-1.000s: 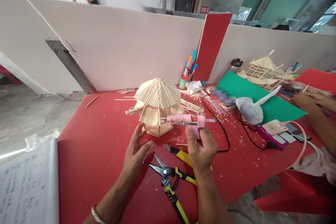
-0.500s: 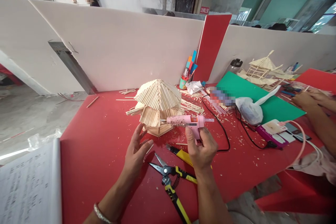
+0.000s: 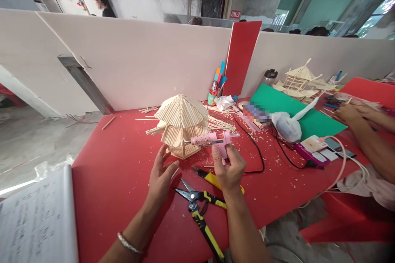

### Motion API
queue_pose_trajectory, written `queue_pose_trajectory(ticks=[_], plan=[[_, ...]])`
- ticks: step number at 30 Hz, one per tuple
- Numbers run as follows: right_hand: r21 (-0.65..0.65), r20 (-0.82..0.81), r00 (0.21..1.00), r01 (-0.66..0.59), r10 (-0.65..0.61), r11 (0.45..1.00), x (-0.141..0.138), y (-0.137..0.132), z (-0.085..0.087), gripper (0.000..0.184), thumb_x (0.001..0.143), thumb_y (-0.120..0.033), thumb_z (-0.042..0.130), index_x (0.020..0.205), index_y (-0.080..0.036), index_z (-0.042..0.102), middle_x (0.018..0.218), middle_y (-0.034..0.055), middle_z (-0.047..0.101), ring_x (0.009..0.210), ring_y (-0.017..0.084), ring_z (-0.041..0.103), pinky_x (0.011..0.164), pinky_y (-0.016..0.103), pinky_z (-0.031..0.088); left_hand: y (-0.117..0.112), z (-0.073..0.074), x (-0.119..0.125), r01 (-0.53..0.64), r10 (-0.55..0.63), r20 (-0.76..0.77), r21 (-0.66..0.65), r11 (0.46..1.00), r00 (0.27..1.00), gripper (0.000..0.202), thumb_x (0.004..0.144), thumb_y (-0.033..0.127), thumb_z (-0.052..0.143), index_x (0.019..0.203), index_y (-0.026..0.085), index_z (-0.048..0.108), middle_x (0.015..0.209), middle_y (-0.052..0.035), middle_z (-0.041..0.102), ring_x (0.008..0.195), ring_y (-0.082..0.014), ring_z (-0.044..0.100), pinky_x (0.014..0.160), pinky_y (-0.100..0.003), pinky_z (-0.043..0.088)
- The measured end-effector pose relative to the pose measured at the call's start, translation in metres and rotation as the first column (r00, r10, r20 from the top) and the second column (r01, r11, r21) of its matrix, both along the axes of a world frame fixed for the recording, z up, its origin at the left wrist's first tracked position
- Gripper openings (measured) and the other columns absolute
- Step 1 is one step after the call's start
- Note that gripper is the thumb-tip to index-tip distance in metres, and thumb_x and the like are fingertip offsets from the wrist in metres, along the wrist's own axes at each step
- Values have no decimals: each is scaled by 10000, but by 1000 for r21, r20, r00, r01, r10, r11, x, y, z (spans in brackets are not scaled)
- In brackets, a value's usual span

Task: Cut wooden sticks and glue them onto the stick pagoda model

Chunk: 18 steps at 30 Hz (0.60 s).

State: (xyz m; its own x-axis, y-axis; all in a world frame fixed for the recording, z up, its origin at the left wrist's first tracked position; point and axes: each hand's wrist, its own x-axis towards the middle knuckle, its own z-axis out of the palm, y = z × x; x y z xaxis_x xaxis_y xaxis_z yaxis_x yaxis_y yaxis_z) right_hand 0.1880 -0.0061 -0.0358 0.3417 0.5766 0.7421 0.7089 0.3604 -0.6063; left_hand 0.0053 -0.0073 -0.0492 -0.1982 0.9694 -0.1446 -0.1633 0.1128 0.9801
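Note:
A small pavilion model made of pale wooden sticks stands on the red table. My right hand is closed around the grip of a pink glue gun, whose nozzle points left and touches the model's lower wall. My left hand rests on the table just in front of the model, fingers stretched out and apart, holding nothing. A thin stick lies near its thumb.
Yellow-handled snips and a yellow utility knife lie by my hands. Loose sticks, a pen cup, a white bag and cables lie behind. Another person's arms work at right. A white partition backs the table; paper lies at left.
The view has shifted slightly. The glue gun's nozzle has crept left to the model's wall. My left hand stays in place.

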Motion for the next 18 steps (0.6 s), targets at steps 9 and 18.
queue_pose_trajectory(ticks=[9, 18], plan=[[-2, 9, 1000, 6, -6, 1000, -1, 1, -1, 229, 896, -388, 593, 805, -181, 627, 682, 25, 609, 622, 135, 548, 605, 247, 406, 16, -8, 19, -128, 157, -446, 96, 987, 881, 402, 754, 425, 666, 1084, 197, 674, 1141, -95, 634, 925, -238, 649, 868, -402, 510], [-30, 13, 1000, 27, -27, 999, -2, 1, -3, 237, 907, -399, 580, 836, -178, 630, 659, 10, 587, 599, 133, 533, 582, 241, 396, 31, -13, 11, 47, 69, -592, 177, 983, 803, 280, 787, 464, 614, 869, 240, 760, 1089, -76, 710, 1066, -289, 626, 966, -425, 450]])
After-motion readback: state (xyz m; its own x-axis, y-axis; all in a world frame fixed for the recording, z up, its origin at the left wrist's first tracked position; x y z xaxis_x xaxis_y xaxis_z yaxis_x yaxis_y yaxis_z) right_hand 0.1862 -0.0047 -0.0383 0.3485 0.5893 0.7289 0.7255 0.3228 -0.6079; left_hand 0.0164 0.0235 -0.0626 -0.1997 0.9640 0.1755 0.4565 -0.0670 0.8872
